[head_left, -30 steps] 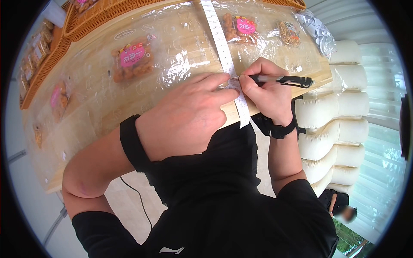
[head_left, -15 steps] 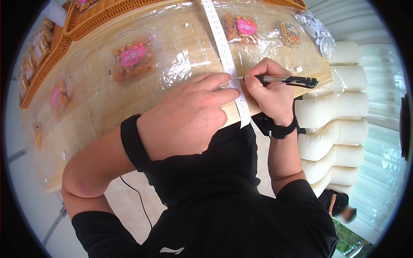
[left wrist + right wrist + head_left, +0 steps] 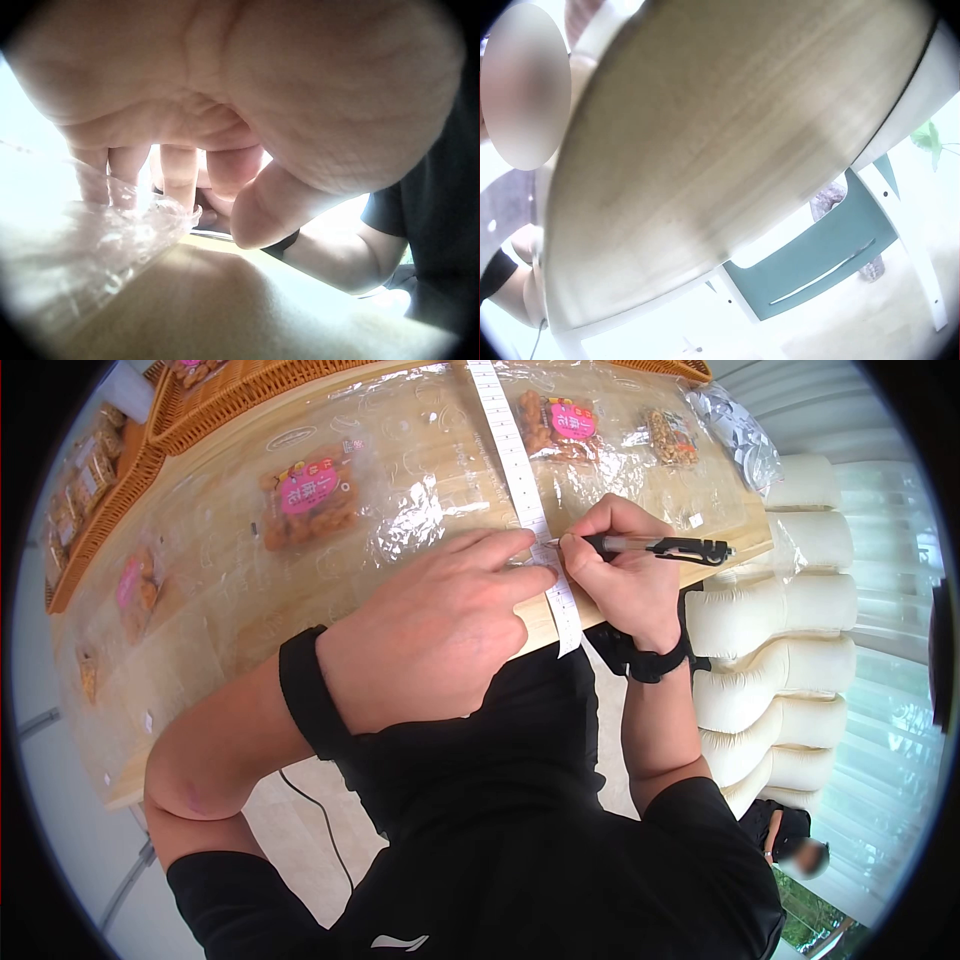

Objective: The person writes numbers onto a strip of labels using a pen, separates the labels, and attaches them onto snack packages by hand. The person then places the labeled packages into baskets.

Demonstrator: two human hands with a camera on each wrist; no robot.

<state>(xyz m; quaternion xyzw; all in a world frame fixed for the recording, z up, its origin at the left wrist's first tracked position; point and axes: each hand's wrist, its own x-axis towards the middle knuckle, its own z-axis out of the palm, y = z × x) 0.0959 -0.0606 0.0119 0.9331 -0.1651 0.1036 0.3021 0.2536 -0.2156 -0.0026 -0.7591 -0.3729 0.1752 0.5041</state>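
Note:
In the head view a long white paper strip (image 3: 507, 445) with small marks printed along it runs across the table to its near edge. My left hand (image 3: 430, 625) lies at its left side, index and middle fingertips pressing on the strip. In the left wrist view the fingers of that left hand (image 3: 180, 176) reach down to the surface, beside crinkled clear film. My right hand (image 3: 630, 575) pinches a black and clear pen (image 3: 650, 546) between thumb and index finger, its tip at the strip beside the left fingertips. The right wrist view shows neither hand nor pen.
Clear plastic film (image 3: 420, 470) covers much of the wooden table. Pink-labelled snack packs (image 3: 310, 495) and a smaller nut pack (image 3: 670, 438) lie around the strip. Wicker baskets (image 3: 230, 410) line the far and left edges. A cream padded seat (image 3: 775, 610) stands to the right.
The pen shifted slightly right, away from the left fingertips, half a second ago, and has come back left to the strip. My left hand and the strip stay nearly still.

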